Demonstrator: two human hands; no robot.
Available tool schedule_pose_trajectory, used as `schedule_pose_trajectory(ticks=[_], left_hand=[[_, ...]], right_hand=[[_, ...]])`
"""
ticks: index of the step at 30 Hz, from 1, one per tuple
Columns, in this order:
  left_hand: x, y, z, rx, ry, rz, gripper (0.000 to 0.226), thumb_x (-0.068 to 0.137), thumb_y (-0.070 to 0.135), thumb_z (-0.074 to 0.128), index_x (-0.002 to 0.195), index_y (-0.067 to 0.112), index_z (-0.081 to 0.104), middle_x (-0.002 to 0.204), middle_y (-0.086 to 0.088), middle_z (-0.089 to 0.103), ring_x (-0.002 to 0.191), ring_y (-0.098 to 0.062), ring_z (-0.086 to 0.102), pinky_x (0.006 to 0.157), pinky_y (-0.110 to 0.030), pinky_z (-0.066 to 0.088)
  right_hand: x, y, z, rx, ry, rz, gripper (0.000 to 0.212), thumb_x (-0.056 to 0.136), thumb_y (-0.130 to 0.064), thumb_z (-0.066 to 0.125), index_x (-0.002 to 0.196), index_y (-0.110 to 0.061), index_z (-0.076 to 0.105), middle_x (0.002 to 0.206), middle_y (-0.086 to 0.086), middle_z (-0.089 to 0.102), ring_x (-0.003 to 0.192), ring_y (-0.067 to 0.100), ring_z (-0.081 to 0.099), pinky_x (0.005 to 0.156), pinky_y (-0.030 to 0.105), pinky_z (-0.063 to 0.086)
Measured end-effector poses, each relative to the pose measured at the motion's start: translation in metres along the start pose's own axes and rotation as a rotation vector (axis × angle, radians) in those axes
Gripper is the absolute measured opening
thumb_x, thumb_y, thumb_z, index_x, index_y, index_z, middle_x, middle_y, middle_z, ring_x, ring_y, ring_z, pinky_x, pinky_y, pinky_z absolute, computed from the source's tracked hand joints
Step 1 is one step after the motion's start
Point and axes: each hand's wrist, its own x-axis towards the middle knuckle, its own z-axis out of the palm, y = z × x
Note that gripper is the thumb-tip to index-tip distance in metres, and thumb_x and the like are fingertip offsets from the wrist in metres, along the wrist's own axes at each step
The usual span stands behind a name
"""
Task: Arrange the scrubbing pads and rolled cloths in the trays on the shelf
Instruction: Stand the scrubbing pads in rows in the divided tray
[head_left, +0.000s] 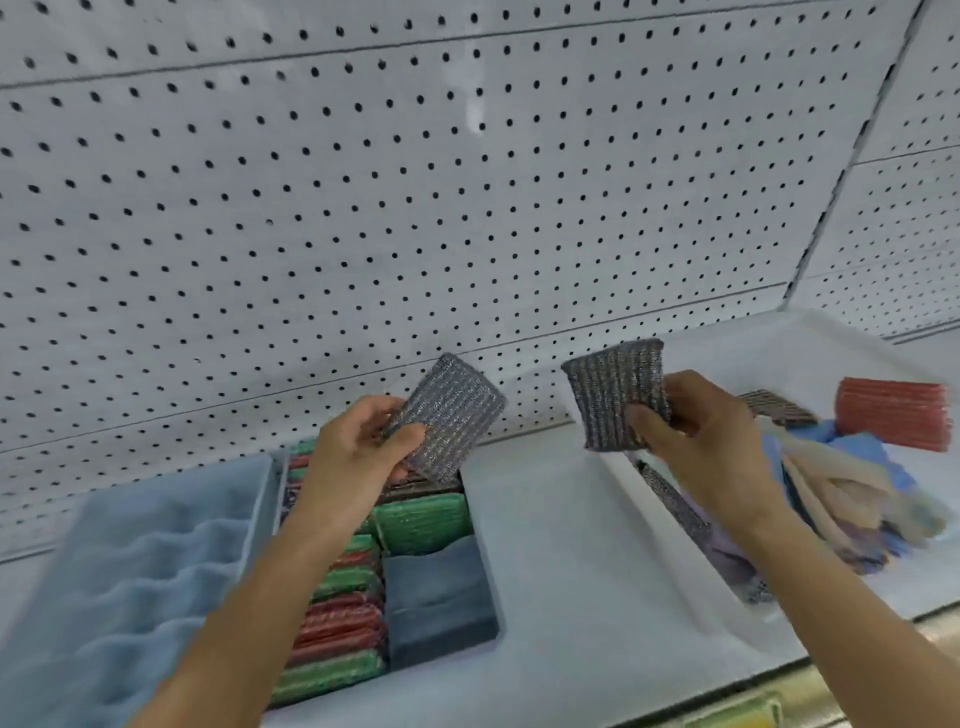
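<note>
1. up close, two silver-grey scrubbing pads are held in the air in front of a white pegboard (363, 208), one in each hand, well apart from each other.
2. the left hand (363, 441) pinches the left scrubbing pad (447, 415) by its lower corner, thumb on the front face and fingers behind; the pad tilts to the right, just above the far end of the filled tray.
3. the right hand (696, 436) grips the right scrubbing pad (618, 395) along its lower right edge, thumb pressed on the front, so that the pad bows slightly.
4. below the left hand, the filled tray (441, 597) sits on the white shelf (561, 571), with green pads (423, 522) and red pads (337, 623) standing on edge in rows; its near right compartment shows only its blue-grey lining.
5. beside it on the left lies a pale blue tray (130, 561) with wavy dividers.
6. to the right, a shallow white tray (675, 613) holds a loose heap of cloths (841, 493) in blue, beige and lilac, blurred, with another grey pad (670, 499) lying in it under the right forearm.
7. a red pad (891, 421) sits at the far right, beyond the heap.
</note>
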Motion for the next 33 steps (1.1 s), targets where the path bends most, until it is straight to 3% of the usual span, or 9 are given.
schedule_pose_trajectory(ticks=[2, 4, 9, 15, 19, 25, 28, 30, 33], left_hand=[[-0.008, -0.016, -0.022, 0.187, -0.04, 0.054, 0.02, 0.086, 0.02, 0.071, 0.101, 0.031, 0.065, 0.099, 0.017, 0.066, 0.076, 0.006, 0.063, 0.067, -0.008, 0.046], [-0.014, -0.034, -0.035, 0.409, -0.114, 0.093, 0.024, 0.084, 0.027, 0.073, 0.097, 0.043, 0.061, 0.104, 0.03, 0.058, 0.09, 0.015, 0.054, 0.082, -0.013, 0.041], [-0.023, -0.07, -0.035, 0.736, -0.126, 0.153, 0.025, 0.087, 0.032, 0.068, 0.111, 0.038, 0.064, 0.118, 0.023, 0.061, 0.097, -0.008, 0.063, 0.089, -0.025, 0.047], [-0.017, -0.087, -0.016, 0.751, -0.034, 0.325, 0.024, 0.086, 0.026, 0.071, 0.11, 0.03, 0.07, 0.112, 0.013, 0.07, 0.091, -0.005, 0.067, 0.079, -0.02, 0.049], [-0.019, -0.097, -0.013, 0.65, -0.011, 0.324, 0.024, 0.083, 0.023, 0.075, 0.106, 0.026, 0.073, 0.105, 0.011, 0.073, 0.077, 0.0, 0.063, 0.075, -0.012, 0.044], [-0.014, -0.107, -0.012, 0.945, -0.062, 0.432, 0.026, 0.082, 0.035, 0.072, 0.107, 0.027, 0.072, 0.105, 0.009, 0.059, 0.098, -0.012, 0.049, 0.081, -0.03, 0.049], [-0.016, -0.107, -0.018, 0.886, -0.099, 0.502, 0.025, 0.086, 0.031, 0.07, 0.11, 0.024, 0.071, 0.104, 0.007, 0.062, 0.092, -0.013, 0.054, 0.078, -0.033, 0.049], [-0.016, -0.11, -0.022, 0.834, -0.085, 0.524, 0.018, 0.082, 0.023, 0.074, 0.099, 0.025, 0.074, 0.098, 0.007, 0.066, 0.087, -0.013, 0.057, 0.073, -0.035, 0.053], [-0.009, -0.109, -0.023, 0.897, -0.128, 0.469, 0.012, 0.085, 0.029, 0.07, 0.095, 0.026, 0.075, 0.1, 0.009, 0.063, 0.095, -0.013, 0.053, 0.079, -0.036, 0.051]], right_hand=[[-0.011, -0.015, 0.027, 0.074, -0.026, -0.021, 0.012, 0.084, -0.01, 0.069, 0.087, -0.017, 0.06, 0.077, -0.005, 0.068, 0.065, 0.01, 0.061, 0.061, 0.021, 0.049], [-0.017, -0.023, 0.045, 0.072, -0.04, -0.06, 0.013, 0.083, -0.008, 0.07, 0.087, -0.016, 0.06, 0.08, -0.006, 0.069, 0.068, 0.011, 0.061, 0.063, 0.014, 0.047], [-0.028, -0.03, 0.06, 0.088, -0.052, -0.062, 0.014, 0.084, -0.009, 0.069, 0.084, -0.02, 0.06, 0.078, -0.011, 0.069, 0.065, 0.0, 0.06, 0.06, 0.01, 0.045], [-0.041, -0.032, 0.066, 0.06, -0.046, -0.06, 0.015, 0.083, -0.013, 0.07, 0.081, -0.021, 0.058, 0.076, -0.014, 0.068, 0.066, 0.011, 0.061, 0.063, 0.026, 0.051], [-0.046, -0.031, 0.068, 0.064, -0.064, -0.046, 0.015, 0.083, -0.015, 0.07, 0.08, -0.022, 0.058, 0.072, -0.015, 0.067, 0.062, 0.006, 0.056, 0.063, 0.025, 0.046], [-0.057, -0.031, 0.078, 0.036, -0.124, -0.034, 0.014, 0.083, -0.015, 0.07, 0.081, -0.026, 0.062, 0.08, -0.012, 0.068, 0.074, 0.01, 0.06, 0.065, 0.025, 0.047], [-0.061, -0.032, 0.08, 0.026, -0.162, -0.027, 0.018, 0.083, -0.016, 0.07, 0.085, -0.034, 0.066, 0.083, -0.013, 0.069, 0.075, 0.009, 0.061, 0.068, 0.031, 0.052], [-0.064, -0.034, 0.082, 0.029, -0.18, -0.015, 0.023, 0.083, -0.013, 0.07, 0.087, -0.036, 0.067, 0.083, -0.015, 0.07, 0.074, 0.009, 0.061, 0.071, 0.033, 0.054], [-0.072, -0.04, 0.094, 0.046, -0.191, -0.02, 0.029, 0.079, -0.01, 0.074, 0.089, -0.036, 0.064, 0.081, -0.019, 0.069, 0.075, 0.004, 0.063, 0.07, 0.028, 0.054]])
